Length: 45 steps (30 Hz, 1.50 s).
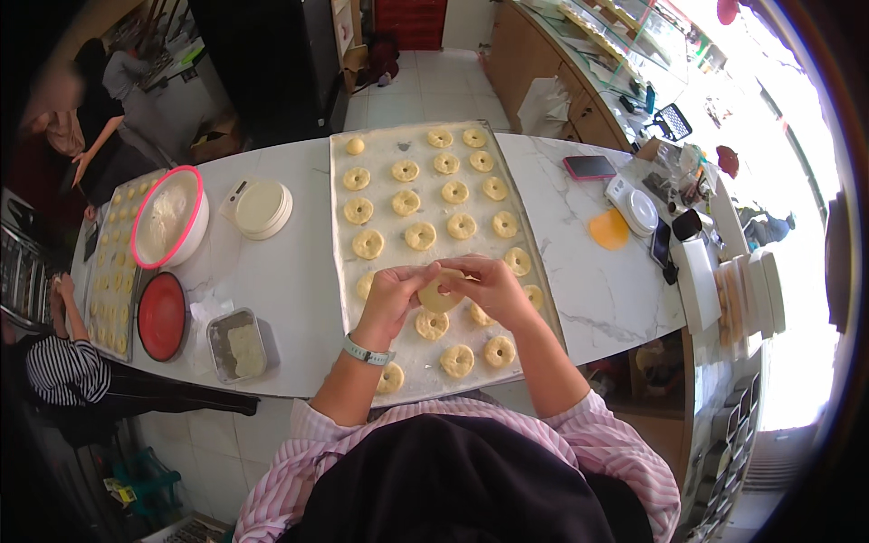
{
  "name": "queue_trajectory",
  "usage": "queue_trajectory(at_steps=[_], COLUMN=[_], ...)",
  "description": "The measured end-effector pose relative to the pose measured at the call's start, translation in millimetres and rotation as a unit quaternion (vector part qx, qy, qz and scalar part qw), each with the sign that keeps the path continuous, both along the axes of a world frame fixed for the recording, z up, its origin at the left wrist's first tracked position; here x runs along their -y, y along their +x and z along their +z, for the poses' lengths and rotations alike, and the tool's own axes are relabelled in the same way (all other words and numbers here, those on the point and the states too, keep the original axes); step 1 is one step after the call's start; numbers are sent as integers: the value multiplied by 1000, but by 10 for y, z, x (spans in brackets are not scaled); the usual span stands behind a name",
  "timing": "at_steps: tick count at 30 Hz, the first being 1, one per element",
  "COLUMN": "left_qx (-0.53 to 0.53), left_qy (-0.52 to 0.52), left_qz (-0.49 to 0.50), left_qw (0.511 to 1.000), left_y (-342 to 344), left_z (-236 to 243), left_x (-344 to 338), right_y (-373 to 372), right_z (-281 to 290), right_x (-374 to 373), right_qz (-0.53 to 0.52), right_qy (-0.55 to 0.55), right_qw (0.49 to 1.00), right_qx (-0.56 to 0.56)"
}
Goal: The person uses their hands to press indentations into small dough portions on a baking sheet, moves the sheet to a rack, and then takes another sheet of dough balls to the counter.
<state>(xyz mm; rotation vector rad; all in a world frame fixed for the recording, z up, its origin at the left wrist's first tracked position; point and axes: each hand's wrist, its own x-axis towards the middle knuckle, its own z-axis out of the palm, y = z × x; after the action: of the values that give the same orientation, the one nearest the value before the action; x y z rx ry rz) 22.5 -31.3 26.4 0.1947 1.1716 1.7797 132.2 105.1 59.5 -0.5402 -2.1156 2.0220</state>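
Between my two hands, above the floured tray (434, 386), is a pale ring of dough (437, 299) with a hole in its middle. My left hand (398, 291) pinches its left side, a pale wristband on that wrist. My right hand (489, 288) grips its upper right edge, with fingertips of both hands meeting at the top. Rows of dough rings (420, 235) lie flat on the tray around and beyond my hands. One small round dough ball (356, 146) without a hole sits at the tray's far left corner.
Left of the tray are a white scale (261, 210), a pink-rimmed bowl (197, 231), a red basin (163, 317) and a metal tin of flour (240, 346). To the right lie a phone (589, 167), an orange scraper (608, 230) and another scale (641, 214). Co-workers stand at the far left.
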Motion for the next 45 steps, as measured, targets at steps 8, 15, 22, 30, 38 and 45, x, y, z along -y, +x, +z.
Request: queue_trajectory(at_steps=[8, 15, 22, 30, 38, 45], left_qx=[-25, -60, -333, -340, -257, -176], left_qy=[-19, -44, -53, 47, 24, -28], left_qz=[-13, -3, 79, 22, 209, 278], left_qw=[999, 997, 938, 939, 943, 944], left_y=[-62, -136, -234, -181, -297, -219], left_z=[-34, -61, -184, -320, -297, -444], left_x=[-37, -75, -1, -7, 276, 659], right_y=[-66, -184, -337, -464, -1228, -2726], right_z=[-43, -407, -475, -473, -512, -1137], right_x=[-96, -232, -135, -108, -856, -1783], right_qz=[45, 72, 40, 47, -24, -83], right_qy=[26, -249, -308, -285, -305, -130], right_qw=[998, 963, 949, 955, 951, 987], right_qx=[27, 71, 59, 63, 43, 40])
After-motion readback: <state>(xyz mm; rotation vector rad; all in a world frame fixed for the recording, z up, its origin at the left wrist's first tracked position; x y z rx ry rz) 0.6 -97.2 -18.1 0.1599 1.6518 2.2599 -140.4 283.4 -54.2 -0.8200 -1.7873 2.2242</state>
